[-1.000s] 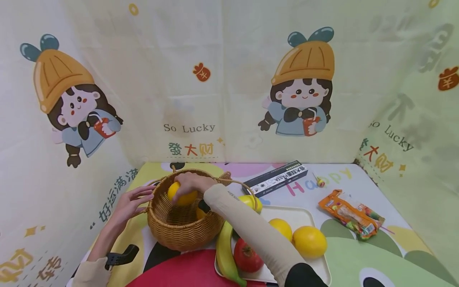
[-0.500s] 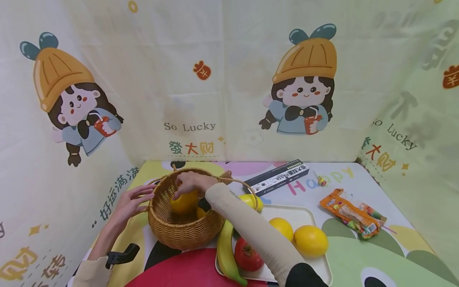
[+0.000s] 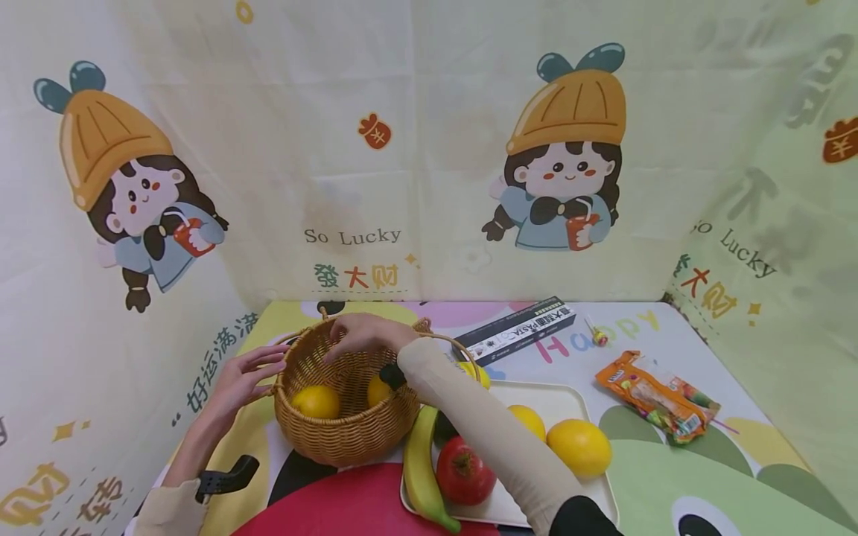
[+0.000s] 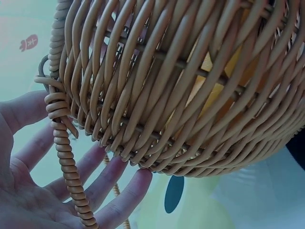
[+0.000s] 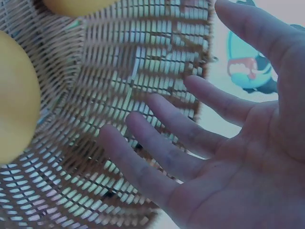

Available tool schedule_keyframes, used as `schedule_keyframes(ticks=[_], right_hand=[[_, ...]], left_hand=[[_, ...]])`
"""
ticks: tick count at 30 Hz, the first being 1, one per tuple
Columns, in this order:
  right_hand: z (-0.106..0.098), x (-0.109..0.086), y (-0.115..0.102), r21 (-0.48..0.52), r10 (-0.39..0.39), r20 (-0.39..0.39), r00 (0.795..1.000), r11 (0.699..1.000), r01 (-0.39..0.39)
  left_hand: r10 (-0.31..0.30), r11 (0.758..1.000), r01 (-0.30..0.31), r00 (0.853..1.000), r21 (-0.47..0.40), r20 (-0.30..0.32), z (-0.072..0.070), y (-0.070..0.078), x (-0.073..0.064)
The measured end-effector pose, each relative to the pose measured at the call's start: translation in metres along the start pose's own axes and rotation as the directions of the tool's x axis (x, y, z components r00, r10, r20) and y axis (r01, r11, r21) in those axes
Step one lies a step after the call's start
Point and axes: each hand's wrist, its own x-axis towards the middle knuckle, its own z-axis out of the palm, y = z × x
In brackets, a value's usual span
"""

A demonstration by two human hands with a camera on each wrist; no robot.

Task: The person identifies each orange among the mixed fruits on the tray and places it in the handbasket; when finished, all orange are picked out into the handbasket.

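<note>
A brown wicker basket (image 3: pixel 345 443) stands at the left of the table with two lemons inside. One lemon (image 3: pixel 317 402) lies near its front left wall, the other lemon (image 3: pixel 377 390) at its right side. My right hand (image 3: pixel 362 333) hovers in the basket's mouth, and in the right wrist view its fingers (image 5: pixel 143 167) are spread and hold nothing. At the basket's left side is my left hand (image 3: pixel 243 376), its straight fingertips (image 4: pixel 136 183) touching the weave from outside. The basket's handle (image 4: pixel 71 176) crosses in front of that palm.
A white tray (image 3: pixel 596 487) right of the basket bears a banana (image 3: pixel 422 469), a pomegranate (image 3: pixel 465 470), lemons (image 3: pixel 579 447) and other fruit partly hidden by the right sleeve. Behind lie a pasta box (image 3: pixel 516 331), a lollipop (image 3: pixel 599 336) and an orange snack bag (image 3: pixel 660 398).
My right hand has let go of a lemon, which now lies at the basket's front left. That hand has risen slightly and moved right. The left hand has stayed put.
</note>
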Motion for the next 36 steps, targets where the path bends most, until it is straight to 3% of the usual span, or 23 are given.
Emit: schedule_keyframes(ticks=[9, 17, 27, 36], right_hand=[[-0.028, -0.028, 0.004, 0.081, -0.046, -0.042, 0.998, 0.996, 0.049], [-0.047, -0.065, 0.024, 0.022, -0.096, -0.083, 0.992, 0.995, 0.098], [-0.054, -0.126, 0.068, -0.074, -0.115, -0.161, 0.98, 0.992, 0.104], [-0.043, -0.167, 0.092, -0.085, -0.094, -0.191, 0.977, 0.993, 0.079]], left_hand=[[0.002, 1.0, -0.002, 1.0, -0.001, -0.002, -0.001, 0.0, 0.003], [0.0, 1.0, 0.001, 1.0, 0.016, -0.007, -0.002, 0.0, 0.003], [0.006, 0.999, -0.007, 1.0, 0.038, 0.018, -0.001, -0.003, 0.004], [0.019, 0.999, -0.019, 1.0, 0.032, 0.024, -0.003, -0.003, 0.003]])
